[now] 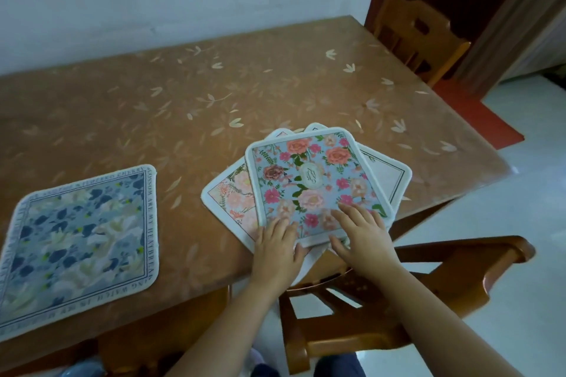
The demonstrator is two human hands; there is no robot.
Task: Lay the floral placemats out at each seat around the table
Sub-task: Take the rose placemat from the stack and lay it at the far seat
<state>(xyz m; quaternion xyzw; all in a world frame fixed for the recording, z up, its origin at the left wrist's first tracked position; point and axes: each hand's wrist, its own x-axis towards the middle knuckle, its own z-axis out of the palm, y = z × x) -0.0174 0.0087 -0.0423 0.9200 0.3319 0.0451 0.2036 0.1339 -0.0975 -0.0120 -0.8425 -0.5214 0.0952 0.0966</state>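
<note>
A loose stack of floral placemats lies at the table's near right edge. The top one [312, 180] is light blue with pink and red roses. Under it peek a pale peach-flowered mat [228, 196] on the left and a white-bordered mat [389, 174] on the right. My left hand [277, 249] grips the stack's near edge, fingers on top and thumb underneath. My right hand [361, 232] rests with spread fingers on the top mat's near corner, its thumb at the edge. A blue and white floral placemat [82, 242] lies flat alone at the table's near left.
The table [214, 95] has a brown leaf-patterned cover and stands against a white wall. A wooden chair [428, 294] sits just below my hands at the near edge. Another wooden chair [419, 37] stands at the far right end, by a dark doorway.
</note>
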